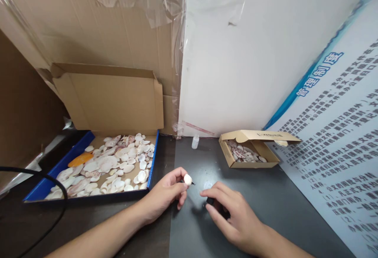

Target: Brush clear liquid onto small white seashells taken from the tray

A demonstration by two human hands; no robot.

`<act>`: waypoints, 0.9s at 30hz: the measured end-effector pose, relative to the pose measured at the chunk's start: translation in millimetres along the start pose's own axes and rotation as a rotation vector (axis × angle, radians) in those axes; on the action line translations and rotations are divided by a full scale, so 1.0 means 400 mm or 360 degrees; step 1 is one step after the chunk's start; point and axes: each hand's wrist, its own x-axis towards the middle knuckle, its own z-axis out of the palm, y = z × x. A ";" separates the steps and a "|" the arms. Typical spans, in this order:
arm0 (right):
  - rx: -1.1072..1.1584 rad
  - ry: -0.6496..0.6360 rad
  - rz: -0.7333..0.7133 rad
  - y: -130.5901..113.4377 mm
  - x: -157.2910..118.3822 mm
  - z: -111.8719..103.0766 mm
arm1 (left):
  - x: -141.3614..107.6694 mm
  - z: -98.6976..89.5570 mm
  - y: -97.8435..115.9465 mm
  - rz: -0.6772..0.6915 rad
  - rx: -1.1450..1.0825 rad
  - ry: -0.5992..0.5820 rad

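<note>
Two hands (pixel 165 193) (pixel 233 212), one shell (pixel 187 179) in left

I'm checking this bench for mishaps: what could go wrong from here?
The small pale shell is pinched only between the fingers of the left hand, so it might slip and drop.

The small bottle stands on its own near the white wall; a careless reach could tip it.

The black cable loops across the blue box's left corner in view, so it may snag.
</note>
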 end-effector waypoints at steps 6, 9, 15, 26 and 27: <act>0.0001 0.0003 -0.0064 -0.002 -0.002 0.002 | -0.003 -0.005 -0.006 -0.0014 0.0023 -0.0012; -0.0047 0.0016 0.0036 -0.004 -0.003 0.002 | -0.002 -0.006 -0.007 -0.0022 0.0022 -0.0005; 0.0008 0.0011 -0.0108 -0.006 -0.003 0.001 | -0.002 -0.006 -0.005 -0.0009 0.0038 -0.0023; -0.0024 0.0074 -0.0039 -0.008 -0.001 0.000 | -0.004 -0.004 -0.003 -0.0029 0.0068 -0.0024; -0.0021 0.0095 -0.0020 -0.008 -0.001 0.000 | -0.004 -0.004 -0.003 -0.0026 0.0076 -0.0020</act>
